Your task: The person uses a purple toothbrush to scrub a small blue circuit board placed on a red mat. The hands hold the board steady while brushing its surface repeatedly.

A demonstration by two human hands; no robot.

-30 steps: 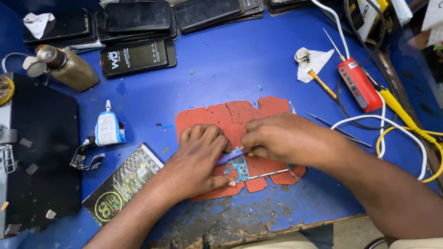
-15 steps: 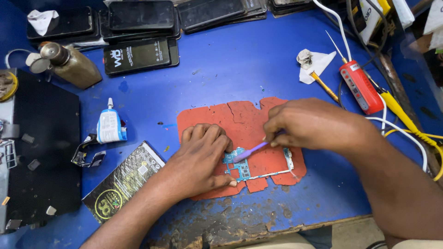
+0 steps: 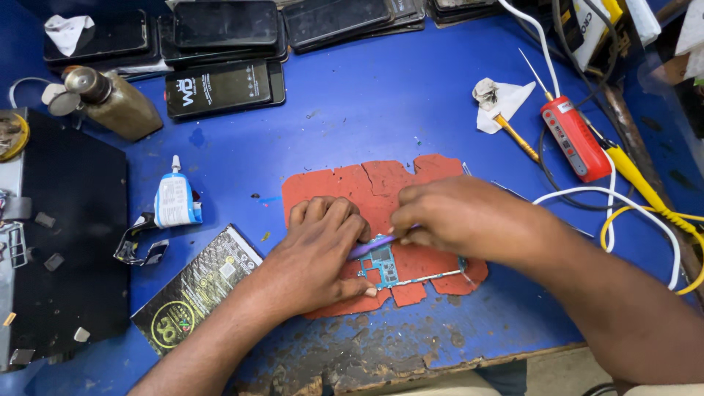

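Note:
A small blue-green circuit board [image 3: 383,265] lies on a cracked red mat [image 3: 370,182] near the front of the blue table. My left hand [image 3: 319,253] presses flat on the mat, fingers holding the board's left side. My right hand [image 3: 469,220] grips a thin purple tool [image 3: 370,246] whose tip rests on the board's top. A thin metal strip [image 3: 433,277] sticks out to the right of the board.
A red tester [image 3: 576,139] with yellow and white cables lies at right, beside a crumpled tissue [image 3: 499,99]. Several dark phones [image 3: 224,88] line the back. A small glue bottle [image 3: 174,199], a battery [image 3: 198,286], a brown bottle [image 3: 110,103] and a black mat [image 3: 66,235] are at left.
My right hand shifted right and then back left over the board, moving the purple tool across it. My left hand stayed pressed on the mat.

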